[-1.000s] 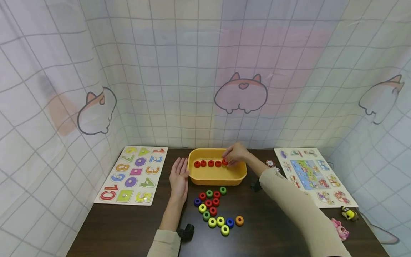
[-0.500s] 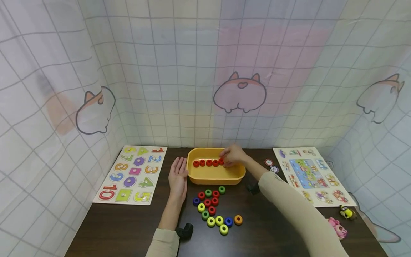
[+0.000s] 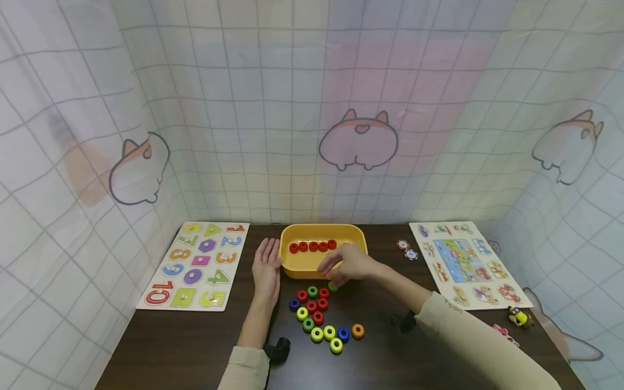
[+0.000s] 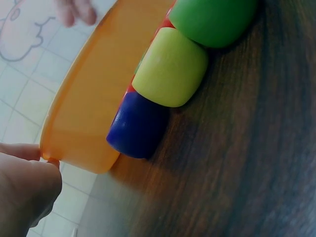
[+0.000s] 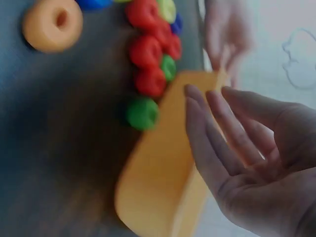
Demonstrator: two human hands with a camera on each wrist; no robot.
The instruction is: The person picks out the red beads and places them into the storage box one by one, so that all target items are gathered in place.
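Note:
A yellow-orange tray [image 3: 304,272] stands at the back of the table, with several red ring beads [image 3: 313,246] lined up across its floor. My left hand [image 3: 266,273] lies along the tray's left end, palm up and fingers straight; the thumb side meets the rim in the left wrist view. Over the tray's front right edge hovers my right hand [image 3: 352,263], fingers loosely bent and nothing between them. Just beneath it is a green bead [image 5: 143,113], partly covered by the hand in the head view. More loose red beads [image 3: 311,306] lie in front of the tray.
Yellow beads [image 3: 329,332], blue beads [image 3: 343,334] and an orange bead [image 3: 358,331] lie nearer the front. A number puzzle board [image 3: 195,265] is at left, a picture puzzle board [image 3: 465,265] at right. Two poker chips [image 3: 407,249] and small toy figures [image 3: 519,317] sit on the right.
My right hand has let go of the last red bead in the tray's row and moved toward the front edge, above the loose beads. My left hand stays by the tray's left end.

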